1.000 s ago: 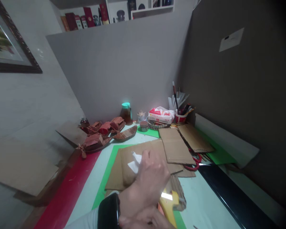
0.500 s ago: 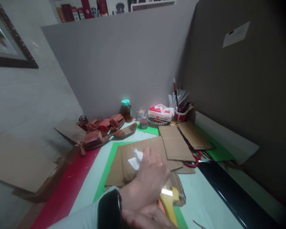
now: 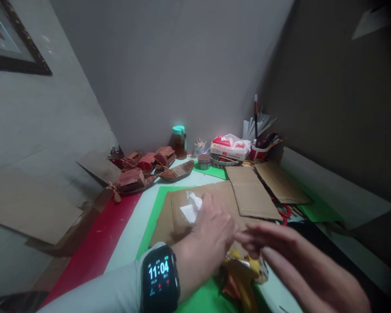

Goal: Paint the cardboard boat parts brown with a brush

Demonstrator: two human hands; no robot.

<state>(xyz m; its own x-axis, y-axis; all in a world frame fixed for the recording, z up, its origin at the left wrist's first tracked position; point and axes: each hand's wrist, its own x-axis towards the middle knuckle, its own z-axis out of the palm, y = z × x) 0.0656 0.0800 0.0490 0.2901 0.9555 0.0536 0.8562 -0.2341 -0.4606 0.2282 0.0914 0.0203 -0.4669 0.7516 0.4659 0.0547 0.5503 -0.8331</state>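
Note:
My left hand (image 3: 213,221), with a smartwatch (image 3: 159,278) at its wrist, is closed above the brown cardboard sheet (image 3: 179,217). A crumpled white tissue (image 3: 192,207) sticks out beyond its curled fingers. From the lower right reaches my right hand (image 3: 303,265), its fingers stretched out and its thumb apart. Those fingertips are beside the left hand; whether they touch it cannot be told. Below both hands lies a yellow glue gun (image 3: 244,282) with an orange trigger, partly hidden and blurred. A green mat (image 3: 153,217) shows under the cardboard.
Several brown model boats (image 3: 132,179) stand at the left back. Behind are a jar with a turquoise lid (image 3: 179,141), a small round tub (image 3: 203,161), a tissue pack (image 3: 230,148) and a pen cup (image 3: 259,152). Cardboard pieces (image 3: 254,193) and red-handled scissors (image 3: 286,213) lie right.
My right hand has moved from beneath the left wrist out to the right, its fingers now stretched. The left hand stays at the tissue. The view has shifted, and the watch face is lit.

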